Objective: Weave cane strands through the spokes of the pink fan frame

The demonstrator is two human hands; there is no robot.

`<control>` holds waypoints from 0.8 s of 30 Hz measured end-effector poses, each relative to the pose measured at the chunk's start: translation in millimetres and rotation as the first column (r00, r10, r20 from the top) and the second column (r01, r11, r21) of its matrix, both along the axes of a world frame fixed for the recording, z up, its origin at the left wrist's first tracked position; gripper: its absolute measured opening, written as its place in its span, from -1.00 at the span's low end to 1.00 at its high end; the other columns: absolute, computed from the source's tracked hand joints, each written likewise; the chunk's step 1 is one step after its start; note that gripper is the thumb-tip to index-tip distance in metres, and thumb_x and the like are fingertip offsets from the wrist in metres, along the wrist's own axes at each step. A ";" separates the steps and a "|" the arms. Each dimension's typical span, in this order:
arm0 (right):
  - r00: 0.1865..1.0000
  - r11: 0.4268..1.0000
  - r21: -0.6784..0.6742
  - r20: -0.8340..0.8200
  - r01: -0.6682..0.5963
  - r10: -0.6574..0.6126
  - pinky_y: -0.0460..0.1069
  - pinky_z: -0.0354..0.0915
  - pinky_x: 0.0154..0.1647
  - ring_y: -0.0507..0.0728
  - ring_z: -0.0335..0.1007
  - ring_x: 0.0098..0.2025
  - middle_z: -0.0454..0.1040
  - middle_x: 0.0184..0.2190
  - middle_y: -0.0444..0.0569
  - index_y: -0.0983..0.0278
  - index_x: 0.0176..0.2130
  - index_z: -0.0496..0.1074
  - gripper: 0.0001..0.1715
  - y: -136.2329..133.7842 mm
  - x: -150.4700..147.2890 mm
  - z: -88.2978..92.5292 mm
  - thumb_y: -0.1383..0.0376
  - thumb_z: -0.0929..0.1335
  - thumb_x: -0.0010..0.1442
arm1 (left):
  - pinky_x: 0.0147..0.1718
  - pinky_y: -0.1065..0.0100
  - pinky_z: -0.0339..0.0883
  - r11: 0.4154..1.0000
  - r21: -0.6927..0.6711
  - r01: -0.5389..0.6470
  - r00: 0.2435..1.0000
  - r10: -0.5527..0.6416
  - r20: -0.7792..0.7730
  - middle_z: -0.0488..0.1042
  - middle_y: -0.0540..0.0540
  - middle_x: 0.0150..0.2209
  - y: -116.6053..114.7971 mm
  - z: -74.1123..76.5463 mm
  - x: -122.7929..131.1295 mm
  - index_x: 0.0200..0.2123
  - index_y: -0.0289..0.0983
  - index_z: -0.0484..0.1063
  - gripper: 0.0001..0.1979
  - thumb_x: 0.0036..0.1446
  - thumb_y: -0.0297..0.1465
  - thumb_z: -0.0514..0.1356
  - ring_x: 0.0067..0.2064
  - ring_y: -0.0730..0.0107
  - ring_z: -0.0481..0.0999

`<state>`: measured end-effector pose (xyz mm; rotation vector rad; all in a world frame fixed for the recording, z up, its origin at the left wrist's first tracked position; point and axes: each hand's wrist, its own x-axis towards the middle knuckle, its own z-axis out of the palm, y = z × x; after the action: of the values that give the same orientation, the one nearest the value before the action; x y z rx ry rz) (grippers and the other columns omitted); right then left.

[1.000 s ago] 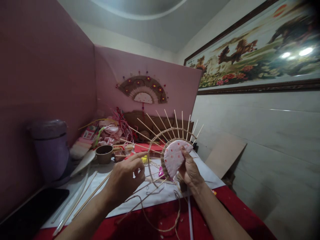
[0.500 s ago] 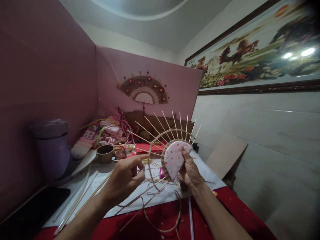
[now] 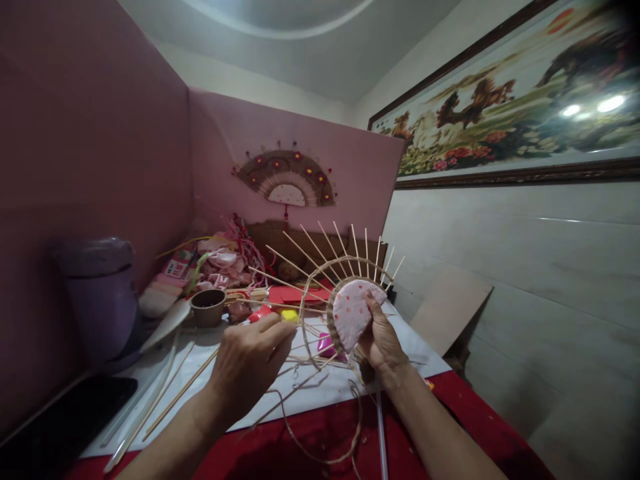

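Note:
My right hand [image 3: 383, 337] grips a half-round pad [image 3: 353, 310] of pale pink cloth with red dots, thumb on its front. Thin wooden sticks [image 3: 320, 243] fan out from the pad's rim. A twine ring [image 3: 306, 293] runs across the sticks, and a narrower twine band edges the pad. Beside the lower left sticks is my left hand [image 3: 255, 357], fingers curled together near the ring; what lies between the fingertips is hidden. A loose loop of twine [image 3: 325, 461] hangs below the fan over the red cloth.
A brown cup [image 3: 208, 308], a purple bin [image 3: 103, 300] and a black phone [image 3: 75, 420] are at the left. Pink material [image 3: 220, 257] is heaped behind. Red, yellow and magenta packets lie beyond my hands. A finished fan [image 3: 287, 177] hangs on the pink board.
The fan has turned slightly clockwise in my right hand. My left hand's extended index finger has curled in, and that hand has dropped a little, uncovering the red and yellow packets.

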<state>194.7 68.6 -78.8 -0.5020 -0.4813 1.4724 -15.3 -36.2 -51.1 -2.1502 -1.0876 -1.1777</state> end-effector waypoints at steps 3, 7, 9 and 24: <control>1.000 1.000 0.015 0.001 -0.007 0.007 -0.02 0.48 -0.20 0.06 0.53 -0.37 0.61 -0.36 -0.11 0.27 -0.19 0.45 -0.68 0.3 0.6 -0.1 0.29 0.47 0.00 | -0.39 0.37 0.40 0.999 0.036 0.001 1.000 -0.001 -0.013 0.57 -0.10 -0.31 -1.0 2.2 0.9 -0.35 -0.26 0.51 -0.82 0.14 -0.53 0.10 -0.33 0.38 0.55; 0.999 0.998 0.035 -0.008 -0.048 0.048 -0.01 0.49 -0.25 0.08 0.53 -0.35 0.60 -0.34 -0.09 0.27 -0.21 0.45 -0.67 -2.4 -1.0 0.9 0.26 0.48 -0.02 | -0.24 0.18 0.43 0.996 0.084 0.043 0.997 -0.037 -0.069 0.55 -0.19 -0.11 -1.7 4.9 3.5 -0.47 -0.29 0.47 -0.84 0.04 -0.60 0.13 -0.15 0.20 0.53; 0.998 0.997 0.040 -0.010 -0.067 0.067 -0.01 0.49 -0.26 0.08 0.53 -0.35 0.60 -0.34 -0.08 0.28 -0.21 0.45 -0.66 -5.4 -2.4 1.6 0.27 0.49 -0.04 | -0.23 0.12 0.43 0.998 0.050 0.040 0.994 -0.034 -0.103 0.49 -0.24 0.02 -2.1 4.5 4.4 -0.57 -0.31 0.41 -0.84 -0.03 -0.62 0.15 -0.10 0.12 0.51; 0.998 0.996 0.061 -0.022 -0.057 0.059 -0.01 0.49 -0.30 0.07 0.52 -0.35 0.60 -0.35 -0.10 0.27 -0.21 0.45 -0.65 -8.6 -0.5 3.1 0.26 0.49 -0.04 | -0.37 0.28 0.41 0.995 0.090 -0.031 0.987 0.044 -0.155 0.53 -0.17 -0.26 -2.5 1.1 2.8 -0.43 -0.29 0.44 -0.83 0.07 -0.59 0.09 -0.27 0.29 0.50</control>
<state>194.2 60.0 -75.7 -0.4252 -0.5236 1.5132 -12.5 -38.7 -50.0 -2.1068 -0.9856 -1.0009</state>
